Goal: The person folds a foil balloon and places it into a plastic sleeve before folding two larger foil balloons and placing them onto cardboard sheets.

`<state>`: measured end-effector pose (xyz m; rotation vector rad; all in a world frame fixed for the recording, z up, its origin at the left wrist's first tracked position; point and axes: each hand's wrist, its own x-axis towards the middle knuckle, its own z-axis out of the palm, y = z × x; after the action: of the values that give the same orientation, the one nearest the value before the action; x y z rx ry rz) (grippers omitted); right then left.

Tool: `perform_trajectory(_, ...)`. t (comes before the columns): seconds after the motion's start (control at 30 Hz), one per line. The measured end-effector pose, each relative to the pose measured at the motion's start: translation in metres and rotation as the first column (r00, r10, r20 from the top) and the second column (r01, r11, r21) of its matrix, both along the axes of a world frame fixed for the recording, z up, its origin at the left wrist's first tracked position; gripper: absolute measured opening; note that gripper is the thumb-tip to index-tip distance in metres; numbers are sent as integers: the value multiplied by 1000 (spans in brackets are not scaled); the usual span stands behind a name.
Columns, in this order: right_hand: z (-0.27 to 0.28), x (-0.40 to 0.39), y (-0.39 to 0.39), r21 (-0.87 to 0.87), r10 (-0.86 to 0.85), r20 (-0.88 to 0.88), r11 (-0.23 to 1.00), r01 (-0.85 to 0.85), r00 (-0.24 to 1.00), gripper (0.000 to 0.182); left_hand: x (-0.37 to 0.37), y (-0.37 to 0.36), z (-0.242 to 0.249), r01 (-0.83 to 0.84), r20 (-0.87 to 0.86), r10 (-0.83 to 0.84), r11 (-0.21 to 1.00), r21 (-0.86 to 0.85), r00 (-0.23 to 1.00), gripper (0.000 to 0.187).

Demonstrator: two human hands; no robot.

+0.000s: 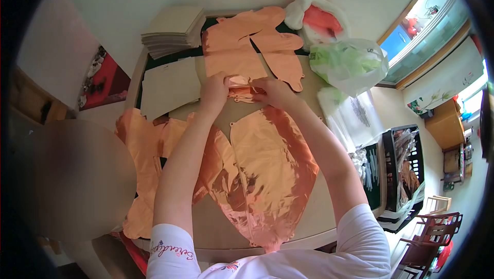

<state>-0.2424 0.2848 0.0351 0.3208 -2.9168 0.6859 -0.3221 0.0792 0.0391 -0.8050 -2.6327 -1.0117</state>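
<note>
My left hand point(218, 84) and my right hand point(269, 92) are close together over the middle of the table. Between them they pinch a small folded piece of shiny rose-gold foil balloon point(241, 90), one hand at each end. Just beyond my hands lie flat foil balloons point(231, 47) with rounded lobes and small tabs. Nearer my body, a large crinkled foil balloon point(272, 150) is spread between my forearms. More flat foil shapes point(136, 145) lie to the left, partly behind my left arm.
A stack of grey cards point(172, 29) stands at the back left, with loose cards point(170, 88) before it. On the right are a plastic bag with green contents point(350, 65), clear plastic sleeves point(352, 117) and a black basket point(404, 171). A blurred person point(82, 181) is at left.
</note>
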Motion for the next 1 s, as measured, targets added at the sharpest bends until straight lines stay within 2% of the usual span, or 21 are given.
perform_trajectory(0.07, 9, 4, -5, -31, -21, 10, 999, 21, 1000, 24, -1, 2, 5, -27, -71, 30, 998, 50, 997, 16)
perform_trajectory(0.17, 13, 4, -7, -14, -14, 16, 1000, 14, 1000, 22, -10, 7, 7, -126, -48, 138, 973, 195, 989, 16)
perform_trajectory(0.23, 11, 2, -10, 11, -6, 17, 1000, 6, 1000, 18, -12, 14, 4, -115, -73, 140, 956, 272, 987, 16)
perform_trajectory(0.27, 10, 2, -13, 22, 16, -37, 1000, -15, 999, 16, -11, 17, 1, -109, -84, 141, 945, 308, 986, 17)
perform_trajectory(0.33, 9, 1, -18, 47, 58, -150, 998, -52, 987, 12, 2, 20, 8, -107, -26, 111, 988, 111, 993, 16)
perform_trajectory(0.37, 7, 0, -20, 7, 20, -165, 1000, -19, 986, 11, 8, 20, 10, -98, 3, 98, 995, 10, 995, 15)
perform_trajectory(0.47, -1, -2, -23, -88, -90, -151, 993, 77, 984, 11, 12, 8, 2, 263, 5, -263, 965, -14, 965, 14)
perform_trajectory(0.57, -4, -7, -22, -135, -161, -74, 979, 151, 984, 11, 19, 4, -2, 404, 48, -402, 902, -151, 914, 14)
perform_trajectory(0.67, -5, -10, -19, -169, -161, -65, 974, 148, 985, 11, 31, 4, 10, 376, 7, -393, 874, -309, 920, 14)
perform_trajectory(0.77, 9, -3, -20, -167, -145, -34, 976, 138, 989, 12, 22, 5, -13, 323, -130, -381, 888, -327, 915, 14)
perform_trajectory(0.83, 12, -2, -19, -187, -185, 23, 965, 186, 982, 13, 12, 9, -24, 280, -78, -313, 918, -280, 947, 13)
perform_trajectory(0.87, 12, -3, -21, -149, -215, -206, 971, 187, 955, 13, 8, 11, -29, 259, -51, -281, 931, -258, 958, 13)
perform_trajectory(0.93, 18, -5, -26, -76, -216, -620, 973, 216, 754, 14, 12, 11, -18, 211, -19, -215, 969, -129, 976, 13)
perform_trajectory(1.0, 27, -10, -31, 44, -50, -654, 994, 104, 755, 17, 15, 10, -7, 175, 44, -172, 983, -61, 984, 13)
